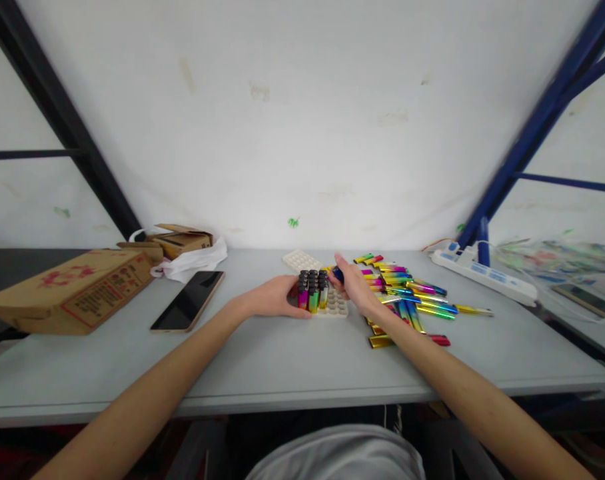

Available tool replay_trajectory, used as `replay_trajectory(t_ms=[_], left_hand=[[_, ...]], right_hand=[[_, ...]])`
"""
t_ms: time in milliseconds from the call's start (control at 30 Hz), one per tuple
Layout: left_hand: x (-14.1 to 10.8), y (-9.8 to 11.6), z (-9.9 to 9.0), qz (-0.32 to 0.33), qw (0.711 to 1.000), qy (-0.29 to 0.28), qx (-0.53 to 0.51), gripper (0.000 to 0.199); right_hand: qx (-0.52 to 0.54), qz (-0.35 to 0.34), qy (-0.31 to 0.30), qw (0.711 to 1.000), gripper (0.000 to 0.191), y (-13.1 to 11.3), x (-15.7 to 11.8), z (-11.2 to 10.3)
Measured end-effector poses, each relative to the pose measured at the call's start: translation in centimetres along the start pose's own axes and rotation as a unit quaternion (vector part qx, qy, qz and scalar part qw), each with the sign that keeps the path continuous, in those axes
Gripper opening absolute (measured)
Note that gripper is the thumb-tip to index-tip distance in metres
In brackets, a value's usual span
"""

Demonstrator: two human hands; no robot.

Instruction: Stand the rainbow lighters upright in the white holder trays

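This looks like a small workshop or packing station rather than a home. Under the fingers of both hands, the left hand (272, 297) and the right hand (357, 288), runs a plain grey worktable (262, 360). Ahead of the fingers stands a bare white wall (302, 120), scuffed and stained. A black metal post (57, 87) slants up well left of them, a blue metal frame (525, 127) well right. Goods lie in quantity: a heap of shiny coloured sticks (417, 305) just right of the right fingers, a moulded tray (338, 312) between the two hands. Far left of the fingers sits a printed carton (72, 287); far right, a white power strip (485, 275).
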State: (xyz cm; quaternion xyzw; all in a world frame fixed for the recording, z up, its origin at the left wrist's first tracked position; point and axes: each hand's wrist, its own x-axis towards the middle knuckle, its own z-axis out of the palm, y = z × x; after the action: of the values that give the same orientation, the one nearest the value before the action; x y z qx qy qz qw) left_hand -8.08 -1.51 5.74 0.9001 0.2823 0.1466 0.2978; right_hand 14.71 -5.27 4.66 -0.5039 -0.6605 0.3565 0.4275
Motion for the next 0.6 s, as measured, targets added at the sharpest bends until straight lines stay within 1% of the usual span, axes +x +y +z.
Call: replay_trajectory(t_ms=[100, 167, 267, 333, 400, 467, 600], left_hand=[[-0.1, 0.2, 0.0, 0.002, 1.0, -0.001, -0.007, 0.065], [-0.1, 0.4, -0.1, 0.003, 1.0, 0.0, -0.009, 0.065], [-0.1, 0.4, -0.1, -0.008, 1.0, 0.002, 0.004, 0.064], [-0.1, 0.3, -0.1, -0.017, 1.0, 0.004, 0.018, 0.063], [-0.1, 0.3, -0.1, -0.024, 0.999, 0.005, 0.028, 0.063], [-0.1, 0.2, -0.1, -0.031, 0.999, 0.006, 0.031, 0.062], [-0.1, 0.3, -0.1, -0.017, 1.0, 0.007, 0.018, 0.064]], right_hand=[[0.055, -0.029, -0.001, 0.998, 0.067, -1.1, -0.6, -1.1], [0.055, -0.07, -0.03, 0.996, 0.06, -1.9, -1.2, -2.0], [-0.003, -0.133, -0.065, 0.989, 0.044, -2.8, -1.9, -3.1], [-0.055, -0.177, -0.066, 0.98, 0.036, -3.0, -2.1, -3.5], [-0.111, -0.206, -0.061, 0.97, 0.033, -2.9, -2.2, -3.6], [-0.156, -0.206, -0.074, 0.963, 0.032, -2.6, -2.2, -3.4], [-0.19, -0.179, -0.11, 0.959, 0.035, -1.6, -2.0, -3.1]])
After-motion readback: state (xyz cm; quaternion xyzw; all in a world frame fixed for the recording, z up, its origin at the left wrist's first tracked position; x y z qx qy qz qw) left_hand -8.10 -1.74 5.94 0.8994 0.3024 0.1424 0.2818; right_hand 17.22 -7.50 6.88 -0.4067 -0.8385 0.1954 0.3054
